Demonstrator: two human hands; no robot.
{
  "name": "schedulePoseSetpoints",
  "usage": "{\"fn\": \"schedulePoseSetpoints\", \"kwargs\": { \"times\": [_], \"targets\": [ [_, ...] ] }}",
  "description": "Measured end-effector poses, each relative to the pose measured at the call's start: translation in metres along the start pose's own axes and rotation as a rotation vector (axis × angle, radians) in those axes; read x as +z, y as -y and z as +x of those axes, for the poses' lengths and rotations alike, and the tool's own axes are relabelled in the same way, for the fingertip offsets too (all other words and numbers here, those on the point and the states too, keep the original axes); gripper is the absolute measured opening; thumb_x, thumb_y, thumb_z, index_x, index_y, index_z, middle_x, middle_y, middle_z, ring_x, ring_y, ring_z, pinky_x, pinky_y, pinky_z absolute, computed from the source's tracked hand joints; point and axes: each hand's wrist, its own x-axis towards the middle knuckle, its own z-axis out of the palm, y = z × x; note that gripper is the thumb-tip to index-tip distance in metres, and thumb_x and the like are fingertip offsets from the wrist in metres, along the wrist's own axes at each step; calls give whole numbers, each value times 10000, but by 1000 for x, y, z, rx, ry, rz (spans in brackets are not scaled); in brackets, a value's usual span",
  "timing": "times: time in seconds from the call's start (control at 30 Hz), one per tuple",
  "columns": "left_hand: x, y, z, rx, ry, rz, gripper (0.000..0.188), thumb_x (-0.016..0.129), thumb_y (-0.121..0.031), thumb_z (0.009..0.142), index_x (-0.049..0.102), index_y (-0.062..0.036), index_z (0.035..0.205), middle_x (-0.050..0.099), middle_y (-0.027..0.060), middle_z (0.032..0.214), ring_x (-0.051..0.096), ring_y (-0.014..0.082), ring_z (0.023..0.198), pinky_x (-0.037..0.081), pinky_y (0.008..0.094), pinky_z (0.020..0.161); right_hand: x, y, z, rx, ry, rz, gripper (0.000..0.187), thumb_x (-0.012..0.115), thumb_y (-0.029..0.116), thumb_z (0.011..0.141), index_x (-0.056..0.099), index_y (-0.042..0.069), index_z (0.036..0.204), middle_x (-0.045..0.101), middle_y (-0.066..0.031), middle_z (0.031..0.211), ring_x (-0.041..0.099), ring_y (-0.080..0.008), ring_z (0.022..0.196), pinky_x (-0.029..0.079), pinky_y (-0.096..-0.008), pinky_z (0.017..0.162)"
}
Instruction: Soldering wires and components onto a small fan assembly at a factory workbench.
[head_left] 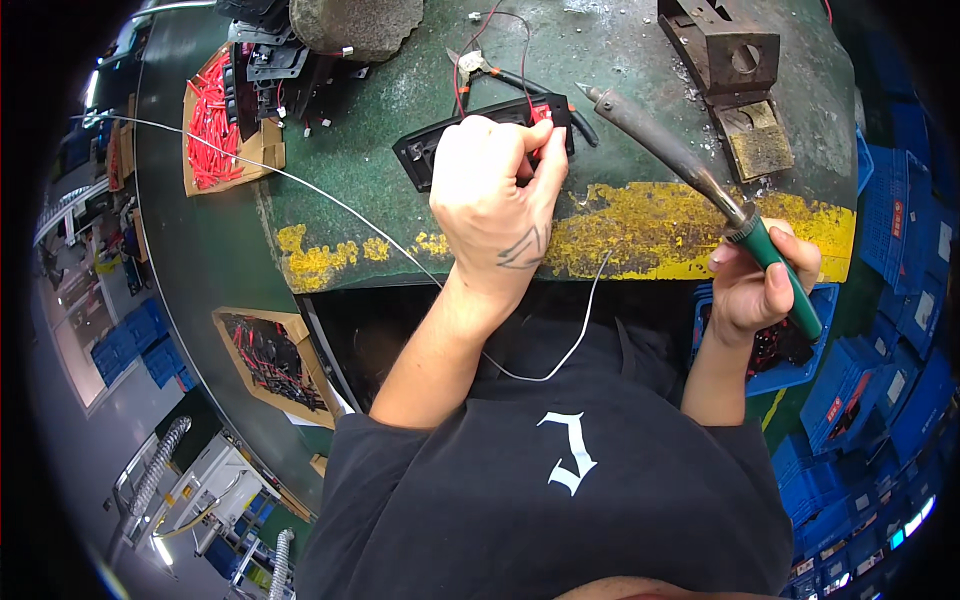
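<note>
My right hand (755, 280) is wrapped round the green handle of a soldering iron (660, 140). The iron's tip points up and left, in the air to the right of a black plastic panel (418, 152). Over that long panel, my left hand (490, 185) is closed in a pinch at a small red piece (541, 113) near the panel's right end. The fingertips partly hide the piece, and the hand covers the panel's middle. A thin red wire (458, 85) rises from behind the hand. Pliers (515, 80) with dark and orange handles lie just beyond the panel.
A metal iron stand (735, 60) with a worn sponge (760, 140) stands at right. At left are a box of red sleeves (210, 125), stacked black parts (275, 65) and a stone-like block (355, 25). A thin grey wire (330, 190) crosses the bench edge. Blue crates (890, 220) line the right.
</note>
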Motion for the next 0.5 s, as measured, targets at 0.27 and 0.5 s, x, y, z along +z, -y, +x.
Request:
{"fn": "schedulePoseSetpoints", "kwargs": {
  "times": [0.27, 0.5],
  "targets": [
    [1, 3, 4, 17, 0, 46, 145, 778, -23, 739, 644, -55, 783, 489, 35, 609, 494, 204, 586, 407, 332, 560, -2, -1, 0, -9, 6, -6, 332, 545, 249, 861, 551, 12, 1093, 605, -229, 832, 575, -224, 535, 492, -292, 472],
    [2, 4, 2, 10, -28, 58, 157, 789, -25, 722, 651, -52, 790, 493, 25, 599, 493, 192, 562, 409, 321, 544, -3, 0, 0, 0, 19, -11, 346, 542, 257, 858, 545, 13, 1104, 603, -237, 833, 572, -227, 522, 496, -295, 491]
  ]
}}
